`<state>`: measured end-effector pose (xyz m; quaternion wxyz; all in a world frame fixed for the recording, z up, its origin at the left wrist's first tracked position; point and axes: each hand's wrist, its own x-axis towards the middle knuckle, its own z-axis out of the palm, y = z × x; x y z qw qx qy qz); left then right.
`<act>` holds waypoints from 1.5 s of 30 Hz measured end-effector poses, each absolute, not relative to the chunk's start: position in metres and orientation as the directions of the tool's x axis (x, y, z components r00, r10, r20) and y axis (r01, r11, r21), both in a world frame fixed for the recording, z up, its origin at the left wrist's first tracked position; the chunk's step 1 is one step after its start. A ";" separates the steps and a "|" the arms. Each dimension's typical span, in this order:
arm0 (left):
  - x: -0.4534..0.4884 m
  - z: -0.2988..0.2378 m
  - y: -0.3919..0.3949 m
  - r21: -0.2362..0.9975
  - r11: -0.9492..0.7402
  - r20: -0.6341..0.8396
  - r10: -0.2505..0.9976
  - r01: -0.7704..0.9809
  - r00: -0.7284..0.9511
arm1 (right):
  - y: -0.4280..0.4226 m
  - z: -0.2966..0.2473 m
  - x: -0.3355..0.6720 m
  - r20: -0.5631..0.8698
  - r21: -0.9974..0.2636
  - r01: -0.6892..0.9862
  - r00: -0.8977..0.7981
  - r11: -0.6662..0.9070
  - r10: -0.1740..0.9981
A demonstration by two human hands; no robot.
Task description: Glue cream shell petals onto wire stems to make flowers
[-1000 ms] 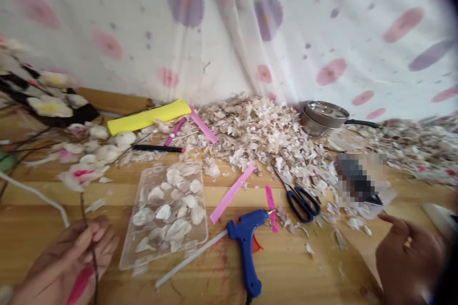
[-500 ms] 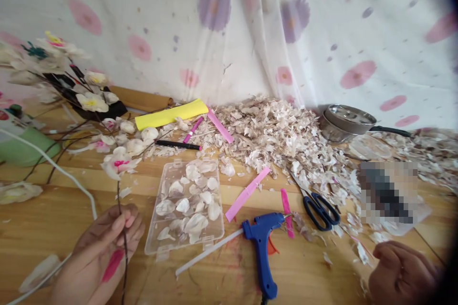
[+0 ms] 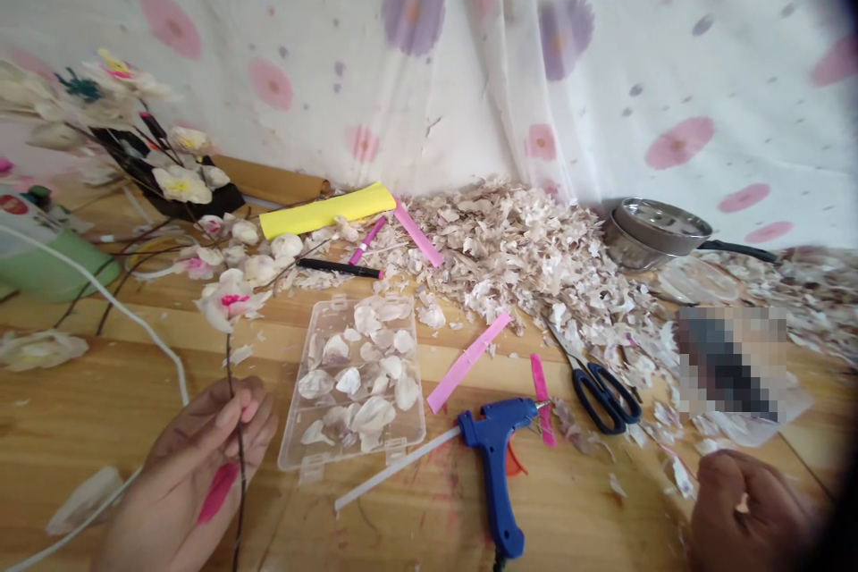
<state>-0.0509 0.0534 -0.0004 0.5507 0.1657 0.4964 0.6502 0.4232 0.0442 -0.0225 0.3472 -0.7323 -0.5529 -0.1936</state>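
Flower stem (image 3: 229,360) in left hand (image 3: 197,460), glue gun (image 3: 494,469) beside clear box (image 3: 296,431)

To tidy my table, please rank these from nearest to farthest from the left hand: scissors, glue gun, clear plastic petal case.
From the left hand, holding a flower stem:
1. Clear plastic petal case: just to its right.
2. Glue gun: front middle.
3. Scissors: farther right and back.

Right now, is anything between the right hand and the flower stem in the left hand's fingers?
Yes: the blue glue gun lies on the table between the right hand and the flower stem, its white glue stick extending toward the left hand.
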 end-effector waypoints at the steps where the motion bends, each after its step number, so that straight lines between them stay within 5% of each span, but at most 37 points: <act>1: -0.050 0.001 0.054 0.829 0.097 -0.332 0.878 -0.550 -0.346 | 0.045 -0.022 0.422 0.688 -0.267 0.956 0.278 -0.123 0.671; 5: -0.045 0.007 0.055 0.832 0.105 -0.352 0.860 -0.545 -0.371 | 0.049 -0.017 0.410 0.753 -0.172 0.985 0.130 0.002 0.645; 10: -0.042 0.014 0.054 0.832 0.146 -0.385 0.847 -0.536 -0.367 | 0.058 0.004 0.359 0.695 -0.326 0.940 0.164 0.103 0.700; 14: -0.041 0.017 0.052 0.811 0.186 -0.428 0.835 -0.554 -0.347 | 0.073 0.031 0.293 0.636 -0.365 0.856 -0.056 0.365 0.769; 22: -0.039 0.023 0.050 0.785 0.207 -0.434 0.856 -0.583 -0.281 | 0.121 0.049 0.170 0.165 -0.322 0.674 -0.651 0.665 0.740; 31: -0.038 0.023 0.049 0.738 0.180 -0.450 0.850 -0.651 -0.275 | 0.146 0.016 0.136 0.020 -0.185 0.692 -0.707 0.698 0.707; 45: -0.040 0.021 0.048 0.717 0.160 -0.429 0.869 -0.679 -0.248 | 0.134 0.011 0.149 0.035 -0.257 0.698 -0.684 0.668 0.728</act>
